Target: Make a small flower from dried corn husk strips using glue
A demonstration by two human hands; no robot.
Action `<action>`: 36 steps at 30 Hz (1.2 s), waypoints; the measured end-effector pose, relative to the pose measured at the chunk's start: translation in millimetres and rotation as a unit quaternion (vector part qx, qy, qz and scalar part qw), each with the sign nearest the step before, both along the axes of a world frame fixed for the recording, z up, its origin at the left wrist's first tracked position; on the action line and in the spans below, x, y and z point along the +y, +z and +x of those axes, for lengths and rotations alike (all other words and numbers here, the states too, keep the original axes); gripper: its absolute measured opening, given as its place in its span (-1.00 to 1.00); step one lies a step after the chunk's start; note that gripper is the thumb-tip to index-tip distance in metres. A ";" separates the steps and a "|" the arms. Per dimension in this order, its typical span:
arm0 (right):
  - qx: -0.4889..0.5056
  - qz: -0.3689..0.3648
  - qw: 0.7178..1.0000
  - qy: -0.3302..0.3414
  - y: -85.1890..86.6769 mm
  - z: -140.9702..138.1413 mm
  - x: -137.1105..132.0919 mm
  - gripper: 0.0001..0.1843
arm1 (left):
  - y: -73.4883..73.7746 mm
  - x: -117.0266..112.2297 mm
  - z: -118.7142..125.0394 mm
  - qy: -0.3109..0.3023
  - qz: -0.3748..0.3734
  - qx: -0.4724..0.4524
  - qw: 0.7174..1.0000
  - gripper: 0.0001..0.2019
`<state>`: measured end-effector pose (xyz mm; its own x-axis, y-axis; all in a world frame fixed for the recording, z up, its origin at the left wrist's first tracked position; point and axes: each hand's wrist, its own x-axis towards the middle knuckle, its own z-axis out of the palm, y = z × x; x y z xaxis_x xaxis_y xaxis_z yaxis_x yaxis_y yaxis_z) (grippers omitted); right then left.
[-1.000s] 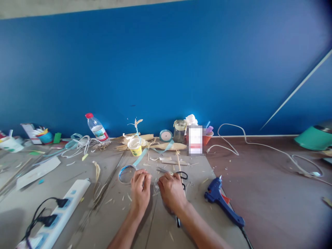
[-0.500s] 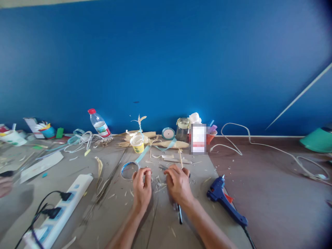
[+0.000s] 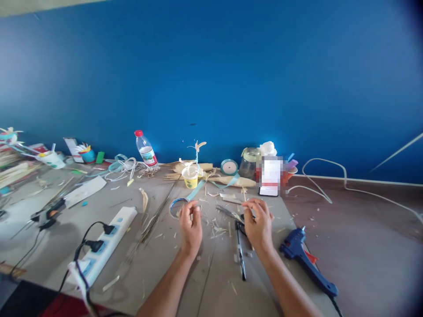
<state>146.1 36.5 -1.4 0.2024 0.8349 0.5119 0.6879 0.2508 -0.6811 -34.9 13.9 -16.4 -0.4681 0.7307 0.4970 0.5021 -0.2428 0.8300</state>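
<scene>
My left hand (image 3: 191, 226) is closed, thumb against curled fingers, above the table by a roll of clear tape (image 3: 172, 214). Whatever its fingertips hold is too small to make out. To the right, my right hand (image 3: 259, 222) is closed too, fingers bent toward the thumb; I cannot make out anything in them. Scissors (image 3: 225, 211) lie beside and partly under it, blades pointing left. A black pen (image 3: 241, 259) rests on the table below. Pale scraps of shavings (image 3: 217, 229) are scattered between my hands.
A blue glue gun (image 3: 307, 262) lies right, a white power strip (image 3: 109, 244) left. Behind stand a yellow-and-white cup (image 3: 190, 180) with a small plant-like piece, a water bottle (image 3: 146, 152), a ribbon spool (image 3: 229, 167), a jar (image 3: 248, 164) and a phone (image 3: 271, 176). Another glue gun (image 3: 49, 213) lies far left.
My hands have moved farther apart, the right one shifting right and uncovering more of the scissors and pen. The view has turned left; the co-worker's hand at the left edge is gone from sight.
</scene>
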 end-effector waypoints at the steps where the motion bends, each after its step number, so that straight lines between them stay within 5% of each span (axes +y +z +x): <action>1: -0.005 -0.006 1.000 0.003 0.3 -0.1 0.7 -0.76 | -1.2 0.0 1.9 -0.012 -0.006 0.033 0.999 -0.82; 8: -0.005 0.025 0.999 0.021 7.9 5.6 11.3 -0.61 | 1.0 -1.5 12.0 -0.066 -0.026 0.116 0.991 -0.85; 15: -0.143 -0.019 0.986 0.080 21.8 2.9 45.6 -0.66 | 1.9 -6.7 14.5 -0.103 -0.057 0.123 0.985 -0.81; 20: -0.320 -0.112 0.934 0.111 32.1 -24.9 94.6 -0.72 | -0.2 -8.0 16.0 -0.140 -0.048 0.119 0.982 -0.75; 25: -0.383 -0.142 0.900 0.153 22.4 -52.6 132.3 -0.72 | -5.9 -7.5 20.7 -0.207 0.003 0.059 0.977 -0.60; 36: -0.445 -0.208 0.853 0.175 7.5 -70.1 157.0 -0.72 | 3.1 -14.7 22.8 -0.158 -0.052 0.139 0.976 -0.62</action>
<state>76.0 193.6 6.1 -0.4107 0.9115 -0.0220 0.9118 0.4107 -0.0076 -12.2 -0.8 -13.3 -0.0687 0.8696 0.4890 0.6253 -0.3444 0.7003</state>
